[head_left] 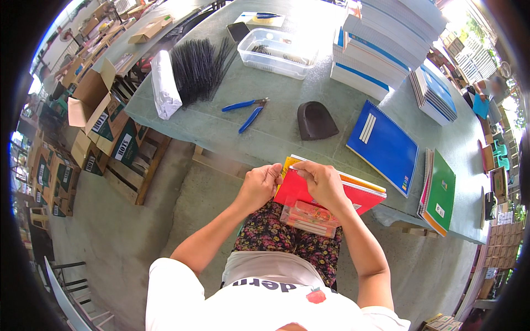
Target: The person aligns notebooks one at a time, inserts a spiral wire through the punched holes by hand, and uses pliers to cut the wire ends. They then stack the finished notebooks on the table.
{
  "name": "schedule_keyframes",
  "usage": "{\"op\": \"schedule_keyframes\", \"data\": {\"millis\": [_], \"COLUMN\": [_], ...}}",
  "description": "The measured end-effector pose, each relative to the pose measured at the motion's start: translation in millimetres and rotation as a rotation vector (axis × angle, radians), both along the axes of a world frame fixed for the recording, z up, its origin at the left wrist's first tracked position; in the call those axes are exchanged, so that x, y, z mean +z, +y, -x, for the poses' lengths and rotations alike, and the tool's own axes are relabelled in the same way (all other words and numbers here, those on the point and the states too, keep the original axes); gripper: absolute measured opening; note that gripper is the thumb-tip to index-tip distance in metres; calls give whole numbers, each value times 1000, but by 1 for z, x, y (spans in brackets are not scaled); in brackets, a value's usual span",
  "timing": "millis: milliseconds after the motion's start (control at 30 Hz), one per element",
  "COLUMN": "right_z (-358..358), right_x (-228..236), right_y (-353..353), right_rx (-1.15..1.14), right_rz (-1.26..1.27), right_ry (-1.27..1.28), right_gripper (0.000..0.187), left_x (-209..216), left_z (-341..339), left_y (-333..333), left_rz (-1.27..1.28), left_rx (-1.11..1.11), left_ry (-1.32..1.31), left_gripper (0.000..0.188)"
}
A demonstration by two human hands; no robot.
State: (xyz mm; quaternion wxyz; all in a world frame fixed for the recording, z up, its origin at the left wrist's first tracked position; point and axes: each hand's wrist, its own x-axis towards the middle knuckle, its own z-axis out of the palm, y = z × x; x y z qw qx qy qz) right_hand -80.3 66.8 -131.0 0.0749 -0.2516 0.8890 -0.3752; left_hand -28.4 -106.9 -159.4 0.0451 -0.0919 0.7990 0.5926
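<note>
The left hand (261, 186) was held nearly closed, its fingers curled in and its thumb drawn up to the forefinger, at the left end of a red notebook (289, 189); whether the edge was clamped there could not be made out. The right hand (323, 183) was bent over the notebook's upper edge, its thumb and forefinger brought close together near the left corner, and whatever was pinched between them was hidden. Both wrists were turned inward, and the 2 forearms were raised from below with the elbows spread wide. The red notebook was held tilted above the lap, at the near side of the table (287, 124). Below the right hand, a clear packet (310, 218) was seen over the patterned trousers (265, 234). On the table, blue-handled cutters (237, 105) were laid spread, with a dark brown block (316, 122) to their right. Farther right, a blue notebook (385, 148) and a green notebook (440, 190) were placed. Beyond, black coils (199, 69), a clear bin (276, 67) and stacked books (386, 44) were set.
</note>
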Motion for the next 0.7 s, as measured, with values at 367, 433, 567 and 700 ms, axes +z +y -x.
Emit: {"op": "schedule_keyframes", "data": {"millis": [367,433,567,700], "right_z": [-1,-2,-4,-5], "right_x": [-4,-7,-4,2], "right_y": [5,6,2,-1], "right_rx": [81,88,17,-6], "right_rz": [-37,-4,-9,-68], "right_ry": [111,138,54,36], "right_gripper": [29,28,24,24], "left_x": [-4,3,7,9], "left_z": [-1,-1,-3,-5], "left_y": [-1,-2,-2,-1], "left_rz": [60,35,-23,-57], "left_rx": [-13,-50,-82,-76], "left_ry": [236,133,33,2], "left_gripper": [44,44,45,46]}}
